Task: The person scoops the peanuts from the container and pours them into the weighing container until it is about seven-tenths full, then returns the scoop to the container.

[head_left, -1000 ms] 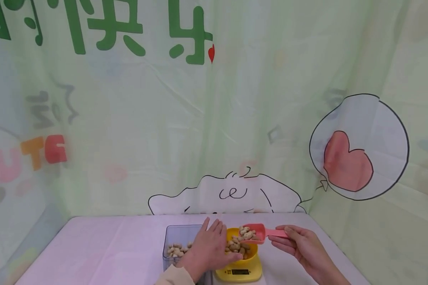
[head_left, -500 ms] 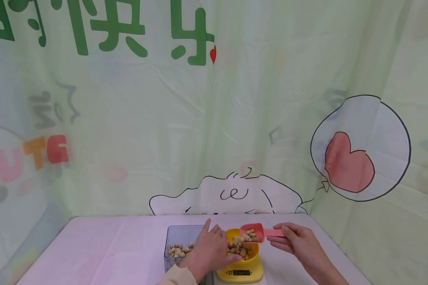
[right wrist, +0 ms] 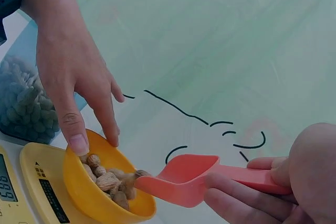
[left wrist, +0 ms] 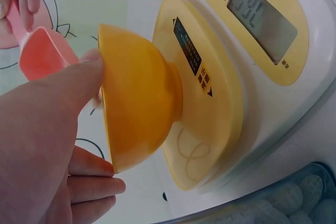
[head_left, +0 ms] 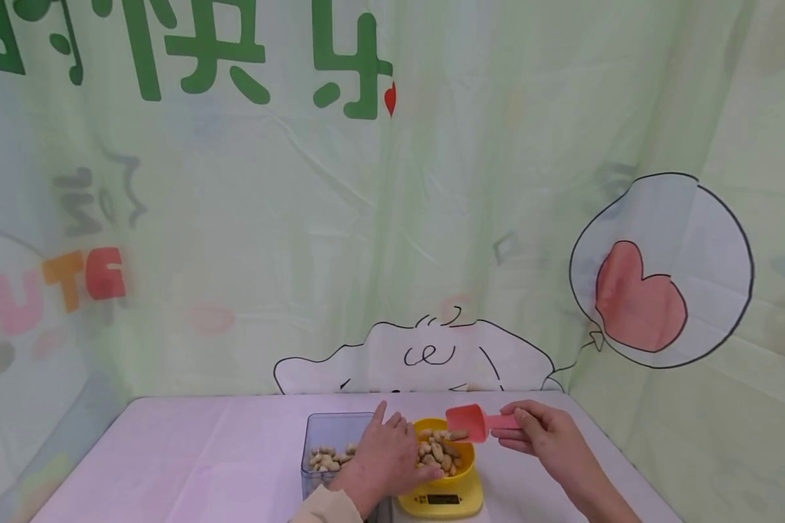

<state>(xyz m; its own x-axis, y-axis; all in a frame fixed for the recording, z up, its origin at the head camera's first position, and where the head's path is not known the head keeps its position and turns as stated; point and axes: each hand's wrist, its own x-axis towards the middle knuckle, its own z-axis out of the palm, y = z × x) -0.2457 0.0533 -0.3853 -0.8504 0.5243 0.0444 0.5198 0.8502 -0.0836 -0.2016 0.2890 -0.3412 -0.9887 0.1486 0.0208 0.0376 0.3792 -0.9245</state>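
My right hand (head_left: 541, 434) holds a coral-pink scoop (right wrist: 184, 178) by its handle, tipped over a yellow bowl (left wrist: 139, 98). Unshelled peanuts (right wrist: 107, 182) lie in the bowl, and a few are right at the scoop's lip. The rest of the scoop's hollow shows bare. At the bowl's left side, my left hand (head_left: 387, 454) touches the rim with thumb and fingertips, its fingers fairly straight. Under the bowl stands a yellow and white kitchen scale (left wrist: 220, 108) with digits on its display.
Left of the scale is a clear bluish bin (head_left: 309, 436) holding more peanuts (head_left: 328, 459), partly behind the left arm. Both stand on a pale tablecloth (head_left: 209, 450). A printed curtain (head_left: 248, 218) hangs behind the table.
The right hand has tilted the scoop and raised it slightly. Peanuts that lay in it have gone into the bowl. The left hand's fingers have bent a little, still at the rim.
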